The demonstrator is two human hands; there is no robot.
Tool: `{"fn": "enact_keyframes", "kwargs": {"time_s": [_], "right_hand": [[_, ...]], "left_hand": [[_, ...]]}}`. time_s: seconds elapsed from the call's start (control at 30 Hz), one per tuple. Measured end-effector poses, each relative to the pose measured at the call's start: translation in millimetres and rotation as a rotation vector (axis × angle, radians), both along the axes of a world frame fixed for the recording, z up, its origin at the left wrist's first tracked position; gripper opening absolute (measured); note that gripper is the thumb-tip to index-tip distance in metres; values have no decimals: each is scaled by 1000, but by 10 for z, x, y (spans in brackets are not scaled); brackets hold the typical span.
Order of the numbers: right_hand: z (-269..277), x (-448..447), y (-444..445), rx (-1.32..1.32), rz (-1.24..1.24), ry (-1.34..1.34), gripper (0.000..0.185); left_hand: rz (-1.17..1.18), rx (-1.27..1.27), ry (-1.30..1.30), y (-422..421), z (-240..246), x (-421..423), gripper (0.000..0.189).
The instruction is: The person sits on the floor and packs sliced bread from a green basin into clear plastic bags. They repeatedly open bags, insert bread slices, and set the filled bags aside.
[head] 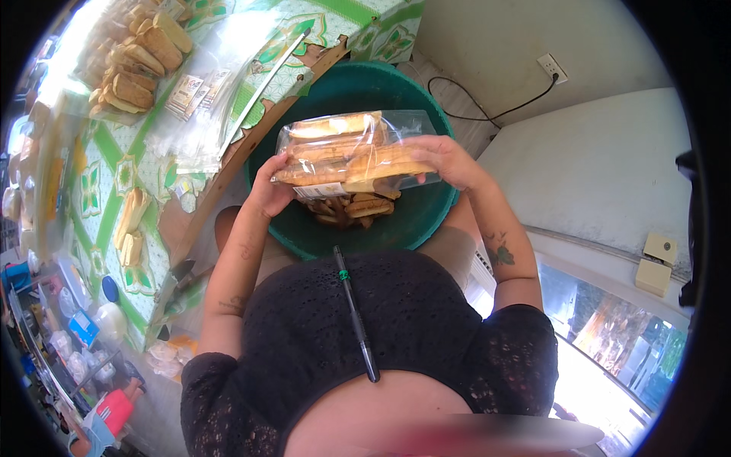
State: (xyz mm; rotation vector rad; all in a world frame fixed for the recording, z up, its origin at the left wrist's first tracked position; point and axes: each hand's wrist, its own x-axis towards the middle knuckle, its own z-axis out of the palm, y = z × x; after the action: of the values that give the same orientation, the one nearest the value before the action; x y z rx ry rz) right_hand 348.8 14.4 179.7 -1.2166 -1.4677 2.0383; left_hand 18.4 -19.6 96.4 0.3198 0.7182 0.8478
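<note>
Over a large green plastic tub (411,223) I hold a clear plastic bag (408,123) on its side, partly filled with long toasted bread pieces (328,151). My left hand (273,185) grips the bag's left end, beside a white printed label (320,190) on its lower side. At the right end, my right hand (448,160) pinches a bread slice (380,163); whether its fingers are inside the plastic I cannot tell. More loose bread pieces (368,207) lie in the bottom of the tub, partly hidden by the bag.
A table with a torn, green-patterned cover (105,148) stands left, bearing filled bread bags (145,51), flat empty bags (200,120), a white strip (265,88) and two bread pieces (131,225). A cable (525,108) runs from a wall socket at right. Another person (108,417) appears lower left.
</note>
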Motion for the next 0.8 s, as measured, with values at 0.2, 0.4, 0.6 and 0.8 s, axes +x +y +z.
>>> {"fn": "enact_keyframes", "kwargs": {"time_s": [0.2,0.4,0.6,0.8], "right_hand": [[-4,49,-143,-238,159,475,54],[-62,61,-127,-236,204,519,56],[-129,-36,-230,-323,156,542,44],[-164,-10,-318,-355,-43,530,39]], "left_hand": [[82,72,-19,82,115,17,66],[127,71,-32,97,153,-14,61],[226,124,4,82,173,74,56],[363,139,-74,54,170,140,56]]}}
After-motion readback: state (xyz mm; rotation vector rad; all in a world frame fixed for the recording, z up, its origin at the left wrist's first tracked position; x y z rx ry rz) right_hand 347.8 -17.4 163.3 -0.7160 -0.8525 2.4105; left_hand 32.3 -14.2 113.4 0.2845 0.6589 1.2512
